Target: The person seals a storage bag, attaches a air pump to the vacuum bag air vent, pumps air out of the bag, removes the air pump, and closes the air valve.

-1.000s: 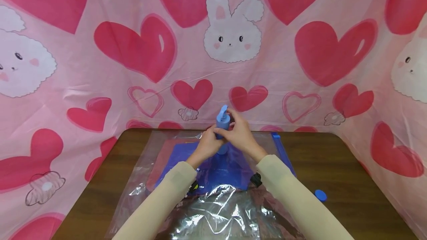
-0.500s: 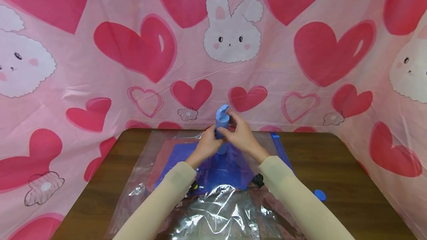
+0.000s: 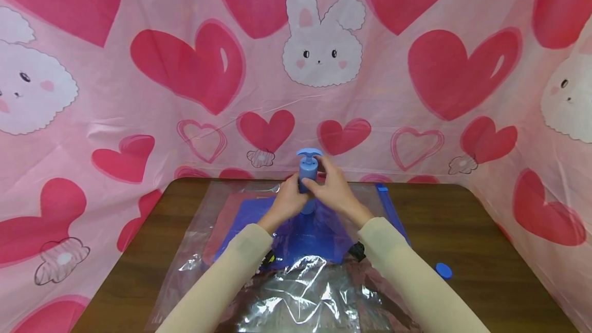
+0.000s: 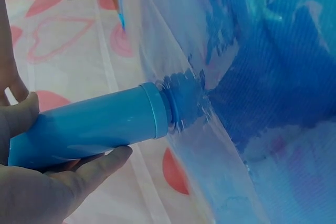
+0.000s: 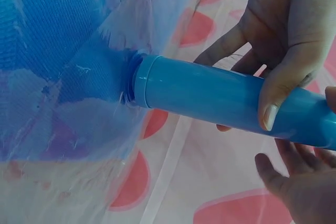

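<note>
A blue hand pump (image 3: 308,171) stands upright over a clear plastic bag (image 3: 203,220). Its T-shaped handle (image 3: 309,153) sits low at the top of the barrel, broad side towards me. The left hand (image 3: 290,198) grips the barrel from the left, and in the left wrist view its fingers (image 4: 105,166) lie along the pump. Slightly higher, the right hand (image 3: 335,186) holds it from the right, thumb in front. In the right wrist view the pump's far end meets the bag's plastic (image 5: 105,82); the joint is partly hidden by wrinkled film. Blue ribbed cloth (image 4: 278,72) shows inside the bag.
A blue round cap (image 3: 444,271) lies on the brown wooden table (image 3: 444,220) at the right. A blue zip strip (image 3: 390,209) runs along the bag's right edge. Pink cloth (image 3: 224,220) and a black item (image 3: 357,251) show near the bag. A patterned pink curtain (image 3: 324,102) surrounds the table.
The pump's T-shaped handle has turned from angled to lying crosswise. Both hands keep their hold on the barrel in almost the same place.
</note>
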